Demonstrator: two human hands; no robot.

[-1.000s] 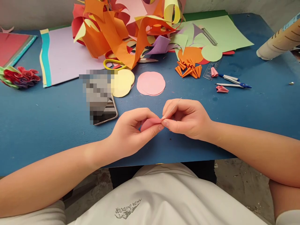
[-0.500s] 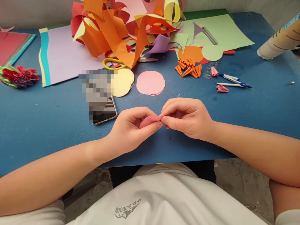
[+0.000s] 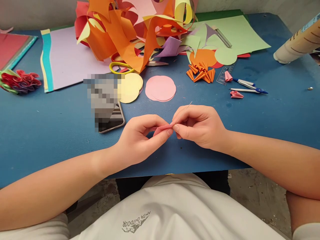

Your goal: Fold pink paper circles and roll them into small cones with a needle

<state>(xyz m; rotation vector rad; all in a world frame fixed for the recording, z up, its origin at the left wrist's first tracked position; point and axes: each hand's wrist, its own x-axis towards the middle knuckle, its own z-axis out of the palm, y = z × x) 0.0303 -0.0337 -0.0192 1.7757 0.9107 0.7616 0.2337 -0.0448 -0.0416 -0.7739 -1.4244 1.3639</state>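
Observation:
A piece of pink paper (image 3: 160,129), curled along its edge, is pinched between my two hands just above the blue table. My left hand (image 3: 140,140) is closed on its left part, thumb in front. The fingertips of my right hand (image 3: 202,125) press together at the paper's right end, touching my left thumb and fingers. A thin needle-like rod (image 3: 189,104) sticks up to the right past my right index finger; its lower end is hidden in the pinch. Beyond my hands lie overlapping pink paper circles (image 3: 160,88) and pale yellow paper circles (image 3: 131,87).
A phone (image 3: 115,118), partly blurred out, lies left of my hands. Yellow-handled scissors (image 3: 122,68) rest under orange paper scraps (image 3: 120,30). Orange paper cones (image 3: 202,71), a compass (image 3: 247,90) and a bottle (image 3: 295,45) stand or lie to the right. A paper flower (image 3: 20,81) is at far left.
The pink paper has turned or rolled narrower between my fingers, so less of it shows. My hands stay almost in place, and the thin rod leans slightly more to the right.

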